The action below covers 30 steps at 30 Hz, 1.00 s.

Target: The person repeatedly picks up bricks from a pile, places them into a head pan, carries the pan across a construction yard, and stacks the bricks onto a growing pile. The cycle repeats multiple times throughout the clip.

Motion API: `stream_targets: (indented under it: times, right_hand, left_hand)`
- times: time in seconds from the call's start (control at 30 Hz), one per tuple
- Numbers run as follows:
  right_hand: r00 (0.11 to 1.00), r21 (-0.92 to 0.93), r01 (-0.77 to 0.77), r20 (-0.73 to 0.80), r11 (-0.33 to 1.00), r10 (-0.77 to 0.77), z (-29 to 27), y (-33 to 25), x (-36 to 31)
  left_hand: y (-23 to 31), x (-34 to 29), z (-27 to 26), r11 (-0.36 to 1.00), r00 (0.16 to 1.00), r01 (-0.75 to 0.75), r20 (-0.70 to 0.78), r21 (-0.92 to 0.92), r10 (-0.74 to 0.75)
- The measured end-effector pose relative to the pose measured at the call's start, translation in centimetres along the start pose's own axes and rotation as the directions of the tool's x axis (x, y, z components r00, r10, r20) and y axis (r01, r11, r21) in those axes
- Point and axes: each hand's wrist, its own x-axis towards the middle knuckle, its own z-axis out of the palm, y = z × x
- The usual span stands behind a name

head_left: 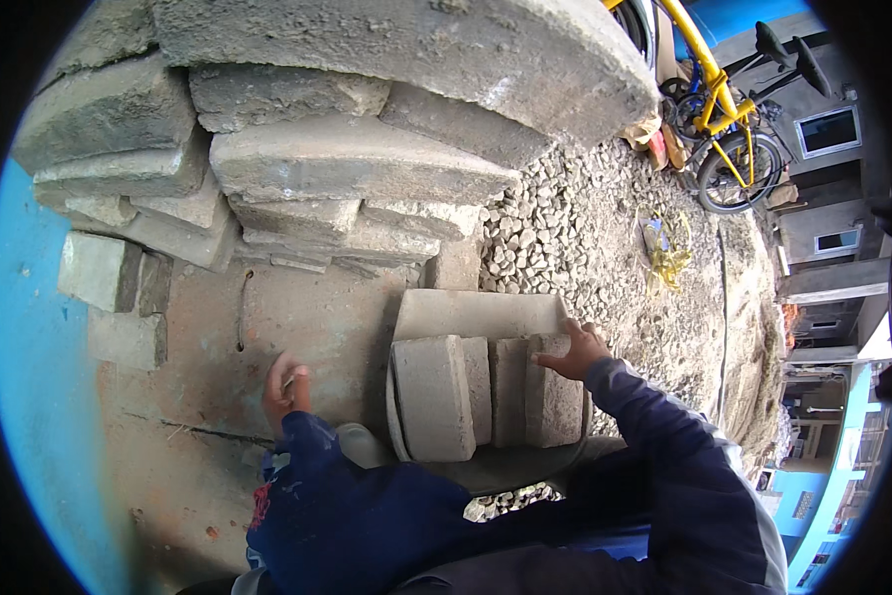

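A grey, worn container (481, 309) stands in front of me, its far wall bare. Several concrete blocks (434, 399) stand on edge inside it, side by side. My right hand (577, 354) is at its far right corner, fingers spread near the rim. The thumb reaches over the top of the rightmost block (555, 407), and I cannot tell how firmly it touches. Left of the container, my left hand (286, 389) hangs over the concrete floor, slightly blurred. Its fingers are loosely curled with the thumb apart, and nothing shows in it.
A rough stack of concrete blocks (357, 164) rises beyond the container. Two small blocks (99, 270) stand by the blue wall (29, 387) at left. Gravel (535, 233) covers the ground to the right. A yellow bicycle (729, 119) stands at far right. A wire loop (242, 312) sticks from the floor.
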Motion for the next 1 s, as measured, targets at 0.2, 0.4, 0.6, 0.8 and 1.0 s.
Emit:
stream_targets:
  times: [0.2,0.4,0.6,0.8,1.0]
  right_hand:
    - [0.974,0.178,-0.127,-0.162,0.976,0.156,4.0,0.2,-0.9]
    - [0.986,0.325,-0.11,-0.087,0.939,0.146,6.9,3.4,-0.7]
    - [0.919,0.54,0.393,-0.247,0.744,-0.306,2.5,0.1,-1.1]
    - [0.605,0.25,0.794,-0.25,0.554,-0.756,-8.6,-13.5,-7.2]
    - [0.408,0.251,0.9,-0.203,0.355,-0.89,-9.5,-29.5,-9.5]
  left_hand:
    - [2.7,-2.3,3.1,0.988,0.955,-0.156,0.256,-0.007,0.152]
    - [4.2,-2.4,4.3,0.992,0.919,-0.118,0.374,-0.05,0.128]
    - [4.6,-2.3,5.0,0.983,0.796,-0.072,0.585,-0.168,0.158]
    - [4.9,-2.7,6.6,0.962,0.528,-0.032,0.813,-0.27,0.246]
    - [3.1,-3.4,2.8,0.689,0.808,0.34,0.574,-0.641,0.135]
